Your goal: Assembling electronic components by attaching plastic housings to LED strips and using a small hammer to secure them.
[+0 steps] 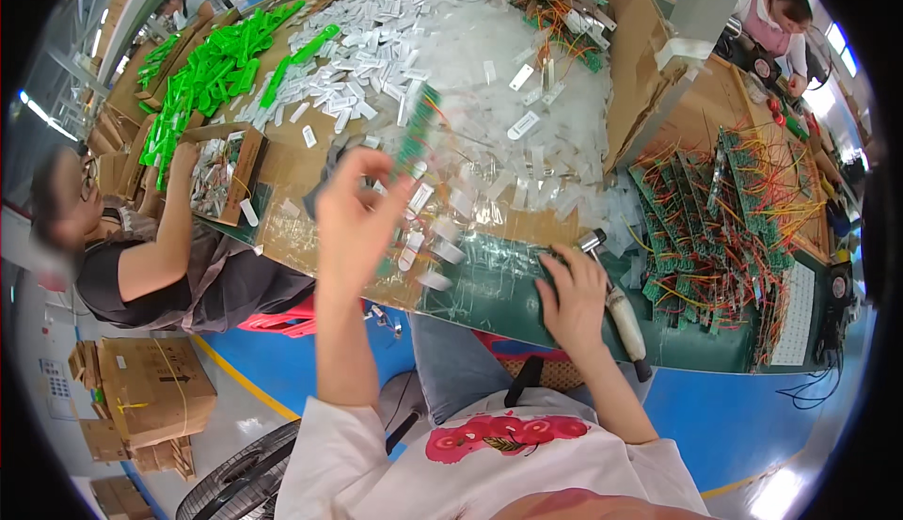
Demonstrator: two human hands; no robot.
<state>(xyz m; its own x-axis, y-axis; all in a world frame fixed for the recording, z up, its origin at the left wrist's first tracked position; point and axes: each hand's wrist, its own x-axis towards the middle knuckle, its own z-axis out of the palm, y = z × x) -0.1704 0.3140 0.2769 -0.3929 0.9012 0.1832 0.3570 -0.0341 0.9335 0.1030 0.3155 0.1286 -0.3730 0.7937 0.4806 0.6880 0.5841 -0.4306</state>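
My left hand is raised above the table and pinches the lower end of a long narrow green circuit board strip, which stands tilted upward and is blurred. My right hand lies palm down on the green table surface near the front edge, fingers spread, holding nothing. A small hammer with a metal head and pale handle lies just right of that hand. Small clear plastic bags lie scattered between my hands.
A heap of green circuit boards with orange and red wires fills the right side. White tags and bright green strips cover the far left. A cardboard divider stands at the back. A seated person works at the left; another sits far right.
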